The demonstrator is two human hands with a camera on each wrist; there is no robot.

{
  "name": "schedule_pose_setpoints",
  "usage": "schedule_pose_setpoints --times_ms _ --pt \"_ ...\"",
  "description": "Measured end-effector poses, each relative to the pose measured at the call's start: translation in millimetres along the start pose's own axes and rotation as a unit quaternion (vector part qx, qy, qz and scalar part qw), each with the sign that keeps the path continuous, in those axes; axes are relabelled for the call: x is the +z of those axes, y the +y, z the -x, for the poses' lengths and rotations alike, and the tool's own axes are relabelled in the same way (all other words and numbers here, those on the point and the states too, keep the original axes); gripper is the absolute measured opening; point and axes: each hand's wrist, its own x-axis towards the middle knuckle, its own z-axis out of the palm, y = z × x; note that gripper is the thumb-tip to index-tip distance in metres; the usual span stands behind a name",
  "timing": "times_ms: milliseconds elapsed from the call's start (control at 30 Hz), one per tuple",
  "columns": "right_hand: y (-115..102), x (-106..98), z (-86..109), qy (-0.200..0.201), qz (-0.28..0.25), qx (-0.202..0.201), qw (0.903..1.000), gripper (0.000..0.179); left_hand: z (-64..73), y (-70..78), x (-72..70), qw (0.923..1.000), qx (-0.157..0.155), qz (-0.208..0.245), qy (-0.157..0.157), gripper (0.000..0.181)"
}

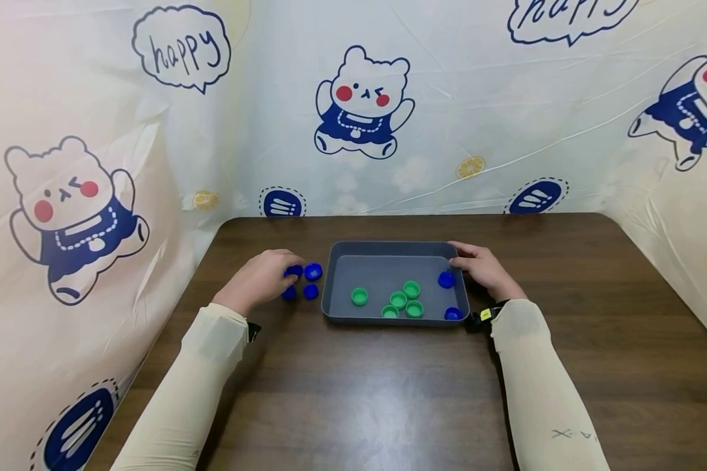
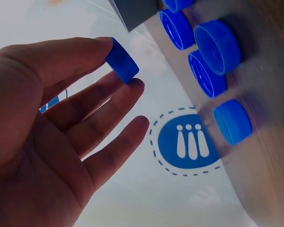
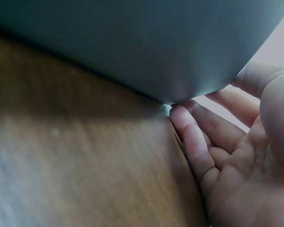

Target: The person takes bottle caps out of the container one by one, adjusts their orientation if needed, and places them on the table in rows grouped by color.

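My left hand [image 1: 258, 280] is just left of the tray, and its thumb and fingers pinch a blue bottle cap [image 2: 123, 62] by its edges. Close by on the table lie several more blue bottle caps [image 1: 313, 271], partly hidden by the hand in the head view. The grey tray [image 1: 377, 268] has several green bottle caps [image 1: 411, 289] inside, open side up, and two blue caps [image 1: 446, 280] towards its right end. Around the tray's right side, my right hand [image 1: 484, 267] holds on, thumb over the rim and fingers against the outside wall near the bottom.
A brown wooden table [image 1: 377, 392] bears the tray, and its front part stretches towards me. Behind and beside it hangs a pale cloth [image 1: 471, 85] printed with cartoon bears.
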Motion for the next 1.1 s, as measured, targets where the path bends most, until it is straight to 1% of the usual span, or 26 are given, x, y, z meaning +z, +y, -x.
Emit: schedule_pose_setpoints --times_ms 167,300,500,667,767,833,933,1000,1033,1100 --pt "10.1 0.7 -5.0 0.009 0.009 -0.009 0.9999 0.054 3.5 -4.9 -0.9 1.0000 -0.005 0.002 0.003 0.033" --pt "10.8 1.6 -5.0 0.009 0.009 -0.009 0.9999 0.053 5.8 -9.8 1.1 1.0000 -0.008 -0.002 0.003 0.033" --pt "10.4 1.1 -4.9 0.006 0.010 -0.011 0.9999 0.052 10.3 -14.9 3.2 0.9996 -0.027 0.002 -0.007 0.035" --pt "11.1 0.7 -6.0 0.007 0.015 -0.007 0.9998 0.052 13.7 -19.1 3.9 0.9992 -0.039 0.005 -0.008 0.036" --pt "10.4 0.5 -5.9 0.005 0.012 -0.008 0.9999 0.053 15.9 -22.5 4.4 0.9994 -0.035 0.000 -0.004 0.035" --pt "3.8 0.5 -2.7 0.000 0.008 -0.006 0.9999 0.053 17.4 -24.7 4.6 0.9996 -0.028 -0.006 0.002 0.034" --pt "2.2 0.2 -2.2 -0.005 0.005 -0.006 1.0000 0.053 19.4 -27.4 4.7 0.9996 -0.025 -0.008 0.004 0.033" --pt "2.6 0.1 -2.5 -0.004 0.006 -0.005 1.0000 0.053 20.4 -29.5 5.4 0.9996 -0.025 -0.009 0.003 0.032" --pt "7.2 -0.1 -5.1 -0.002 0.008 -0.009 0.9999 0.054 20.9 -30.7 6.0 0.9996 -0.028 -0.008 0.001 0.032" --pt "9.7 0.3 -6.3 0.003 0.010 -0.011 0.9999 0.053 22.0 -33.8 7.8 0.9996 -0.027 -0.010 0.000 0.032"
